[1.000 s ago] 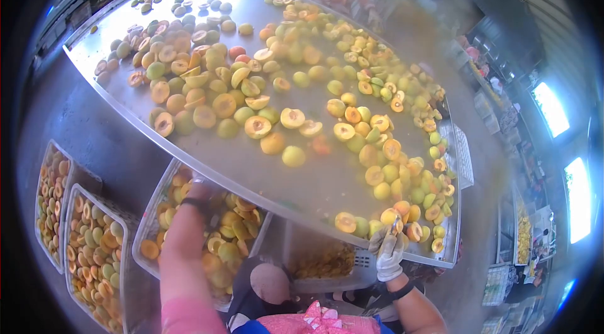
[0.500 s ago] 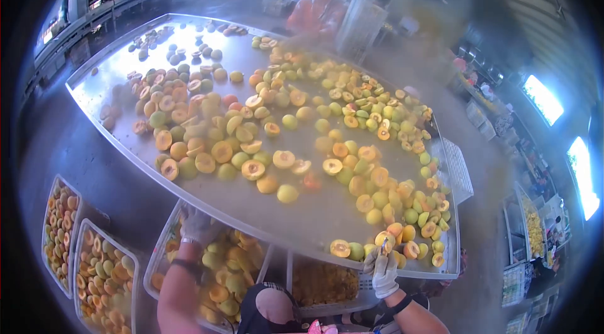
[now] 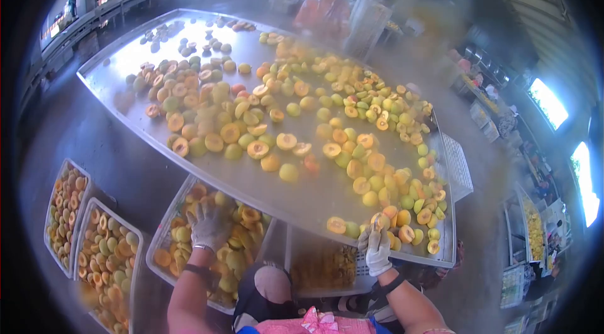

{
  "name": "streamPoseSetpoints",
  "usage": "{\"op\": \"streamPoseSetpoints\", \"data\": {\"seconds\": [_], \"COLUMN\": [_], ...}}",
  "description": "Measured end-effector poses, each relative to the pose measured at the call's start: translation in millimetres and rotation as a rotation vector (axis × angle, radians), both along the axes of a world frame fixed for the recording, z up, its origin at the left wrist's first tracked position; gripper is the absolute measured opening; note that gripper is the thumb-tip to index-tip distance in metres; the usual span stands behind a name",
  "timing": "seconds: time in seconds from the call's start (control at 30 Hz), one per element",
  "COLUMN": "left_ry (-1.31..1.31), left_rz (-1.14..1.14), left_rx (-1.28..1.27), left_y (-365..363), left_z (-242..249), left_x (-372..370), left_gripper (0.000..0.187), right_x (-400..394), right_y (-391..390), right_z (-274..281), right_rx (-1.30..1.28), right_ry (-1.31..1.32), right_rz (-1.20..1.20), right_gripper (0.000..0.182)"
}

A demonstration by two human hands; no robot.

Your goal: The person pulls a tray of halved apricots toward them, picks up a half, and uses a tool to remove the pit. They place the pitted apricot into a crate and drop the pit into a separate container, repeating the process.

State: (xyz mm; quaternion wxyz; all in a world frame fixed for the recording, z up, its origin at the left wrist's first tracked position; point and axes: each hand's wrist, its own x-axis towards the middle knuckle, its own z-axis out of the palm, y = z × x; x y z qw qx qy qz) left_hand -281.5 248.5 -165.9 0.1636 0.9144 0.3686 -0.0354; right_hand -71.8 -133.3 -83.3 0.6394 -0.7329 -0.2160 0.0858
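Note:
My left hand [image 3: 211, 227], in a pale glove, lies with fingers spread on the halved yellow peaches [image 3: 236, 258] in a white crate [image 3: 155, 243] below the table edge. At the table's front right corner my gloved right hand [image 3: 377, 251] is closed, its fingertips at a peach half [image 3: 380, 221]. I cannot tell what it grips. Beside it lie more peach halves [image 3: 406, 233]. Many green-yellow and orange halves, some cut side up with a reddish centre, are spread over the metal table [image 3: 251, 192].
Two crates of peach halves [image 3: 66, 208] [image 3: 107, 258] stand on the floor at left. Another crate [image 3: 324, 268] sits under the table edge by my knee. A white basket [image 3: 456, 167] adjoins the table's right side. A person [image 3: 324, 10] is beyond the table, near stacked crates [image 3: 365, 26].
My left hand has moved from the crate's rear edge, under the table rim, onto the fruit, fingers spread. My right hand remains closed at the table corner. The view has shifted slightly.

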Motion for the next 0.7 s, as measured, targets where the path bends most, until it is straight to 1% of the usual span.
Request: {"op": "streamPoseSetpoints", "data": {"seconds": [0.03, 0.07, 0.13, 0.17, 0.2, 0.23, 0.27, 0.3, 0.33, 0.37, 0.43, 0.5, 0.53, 0.57, 0.6, 0.63, 0.67, 0.7], "left_ry": [-0.016, -0.014, -0.105, -0.127, -0.117, -0.124, -0.155, -0.160, -0.072, -0.103, -0.075, -0.084, -0.038, -0.050, -0.141, -0.121, -0.030, -0.095], "left_rz": [-0.032, -0.037, -0.038, -0.051, -0.056, -0.094, -0.063, -0.052, -0.065, -0.067, -0.041, 0.102, 0.135, 0.241, 0.342, 0.407, 0.303, 0.337], "left_rx": [-0.025, 0.077, 0.105, 0.101, 0.085, 0.166, 0.090, 0.087, 0.056, -0.041, 0.004, 0.099, 0.228, 0.259, 0.370, 0.298, 0.199, 0.143], "left_y": [-17, -30, -34, -32, -34, -29, -34, -36, -42, -55, -66, -59, -53, -42, -26, -4, -23, -14], "left_z": [-15, -41, -52, -49, -39, -57, -46, -50, -43, -15, -9, -16, -29, -43, -78, -113, -60, -75], "left_x": [-18, -29, -33, -35, -38, -42, -45, -47, -49, -61, -85, -109, -125, -137, -149, -161, -174, -183], "left_gripper": [0.078, 0.077, 0.075, 0.074, 0.075, 0.075, 0.075, 0.074, 0.072, 0.071, 0.069, 0.066, 0.068, 0.067, 0.064, 0.060, 0.057, 0.056], "right_x": [-3, -8, -2, 8, 15, 9, 15, 19, 9, 8, 13, 36, 58, 70, 43, 38, 28, 36], "right_y": [5, 7, 4, -4, -5, -1, 0, -3, 3, 5, -6, -19, -44, -53, -28, -25, -12, -11], "right_z": [8, 18, 6, -2, -14, -3, -3, -5, 3, 0, 1, -20, -33, -54, -31, -17, -12, -21], "right_rx": [-0.003, -0.136, -0.231, -0.130, -0.088, -0.264, -0.371, -0.322, -0.195, -0.168, -0.169, -0.411, -0.594, -0.748, -0.475, -0.289, -0.168, -0.018], "right_ry": [-0.003, -0.196, -0.389, 0.041, 0.013, -0.367, -0.772, -0.604, -0.399, -0.389, -0.069, -0.727, -0.882, -1.040, -0.817, -0.166, -0.069, 0.167], "right_rz": [-0.011, -0.064, -0.116, -0.062, -0.062, -0.084, -0.095, -0.044, -0.043, -0.089, -0.036, -0.093, -0.048, 0.007, -0.034, 0.032, -0.047, -0.042], "right_gripper": [0.029, 0.029, 0.029, 0.030, 0.032, 0.033, 0.031, 0.031, 0.032, 0.034, 0.038, 0.042, 0.045, 0.047, 0.046, 0.049, 0.051, 0.055]}}
